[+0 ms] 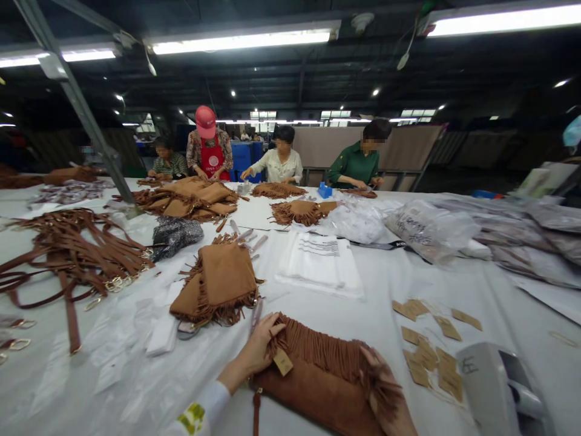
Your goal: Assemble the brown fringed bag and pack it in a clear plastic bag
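Observation:
A brown suede bag (318,387) with a long fringe lies in front of me on the white-covered table. My left hand (262,344) closes on its upper left corner, thumb and fingers at the fringe. Beside those fingers hangs a small tan paper tag (282,361). At the bag's right end my right hand (385,387) grips the edge, with fringe strands lying over and between its fingers. A narrow brown strap (256,409) dangles from the bag's left side.
Fringed bags (227,272) are stacked ahead. Brown straps with metal clasps (91,254) lie left. White plastic bags (318,260) sit mid-table. Tan tags (426,351) and a grey tape dispenser-like device (499,387) are at right. Several people work across the table.

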Available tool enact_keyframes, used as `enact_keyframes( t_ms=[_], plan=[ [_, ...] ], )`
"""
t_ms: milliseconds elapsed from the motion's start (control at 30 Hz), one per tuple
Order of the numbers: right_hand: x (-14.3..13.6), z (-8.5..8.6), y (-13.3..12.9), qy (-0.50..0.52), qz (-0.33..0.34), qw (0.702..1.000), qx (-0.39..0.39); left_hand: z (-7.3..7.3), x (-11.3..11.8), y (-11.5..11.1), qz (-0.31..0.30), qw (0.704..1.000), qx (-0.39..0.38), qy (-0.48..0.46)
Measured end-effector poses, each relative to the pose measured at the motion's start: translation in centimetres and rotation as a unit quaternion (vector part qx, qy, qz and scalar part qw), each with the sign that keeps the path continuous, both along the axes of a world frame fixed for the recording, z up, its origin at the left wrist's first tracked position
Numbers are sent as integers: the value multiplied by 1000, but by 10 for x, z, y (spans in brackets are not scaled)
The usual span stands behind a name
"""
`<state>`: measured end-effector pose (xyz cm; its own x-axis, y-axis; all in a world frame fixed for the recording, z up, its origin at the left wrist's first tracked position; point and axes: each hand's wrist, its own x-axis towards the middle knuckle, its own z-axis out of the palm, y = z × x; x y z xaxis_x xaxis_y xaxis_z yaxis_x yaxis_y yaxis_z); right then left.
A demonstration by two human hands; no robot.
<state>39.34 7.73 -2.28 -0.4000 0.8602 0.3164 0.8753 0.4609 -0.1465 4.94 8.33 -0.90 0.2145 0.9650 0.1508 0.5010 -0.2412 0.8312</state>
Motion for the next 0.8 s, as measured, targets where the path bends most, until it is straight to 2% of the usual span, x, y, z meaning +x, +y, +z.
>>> enact_keyframes(
  t_ms=[67, 167, 267, 333, 433, 533, 600, 667, 733, 800],
  plan=[
    [-16, -6, -4, 70, -76, 995, -2, 1, 13, -10, 34, 999, -29, 6],
    [-45, -16, -16, 235, -152, 959, -47, 1, 40, -31, 66, 995, -59, 43],
    [-67, -23, -25, 287, -133, 945, -85, -3, 66, -47, 41, 993, -45, 103],
    [-73, -26, -29, 263, -109, 954, -97, -5, 76, -52, 27, 990, -31, 138],
    [-72, -25, -35, 187, -77, 973, -113, -4, 78, -54, 10, 986, -26, 167],
    [-67, -19, -42, 128, -59, 980, -140, 5, 68, -56, -30, 985, -16, 171],
    [-66, -14, -48, 95, -44, 981, -161, 11, 53, -57, -50, 987, 14, 154],
    [-67, -10, -53, 63, -27, 983, -171, 13, 29, -57, -22, 991, 47, 121],
    [-69, -9, -57, 45, -22, 985, -163, 9, -1, -53, 39, 992, 58, 104],
    [-72, -9, -59, 39, -24, 989, -142, 2, -30, -49, 69, 985, 43, 153]
  ],
)
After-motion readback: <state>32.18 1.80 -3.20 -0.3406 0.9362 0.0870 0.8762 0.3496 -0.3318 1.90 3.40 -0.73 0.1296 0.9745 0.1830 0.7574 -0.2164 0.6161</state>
